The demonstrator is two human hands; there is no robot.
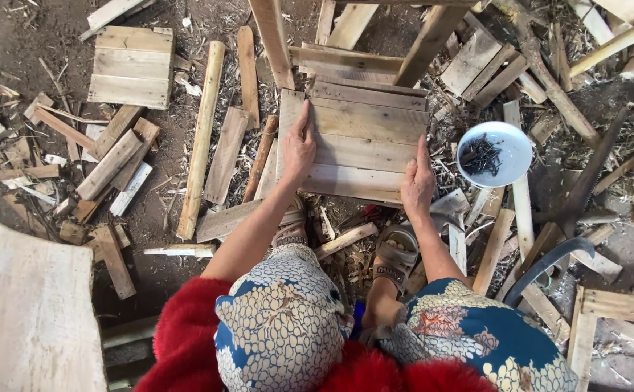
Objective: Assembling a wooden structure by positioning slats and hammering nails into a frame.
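A panel of several pale wooden slats (364, 138) lies on the ground in front of me. My left hand (299, 147) rests flat on its left edge, fingers pointing away. My right hand (418, 180) presses on its near right corner. Both hands touch the panel without gripping anything else. My sandalled feet (395, 255) sit just below the panel, and my patterned knees fill the bottom of the view.
A white bowl of dark nails (494, 154) sits right of the panel. A second slat panel (131, 67) lies far left. A long round pole (201, 138), loose planks, offcuts and shavings cover the dirt. A curved dark blade (549, 261) lies at right, a broad board (30, 312) at lower left.
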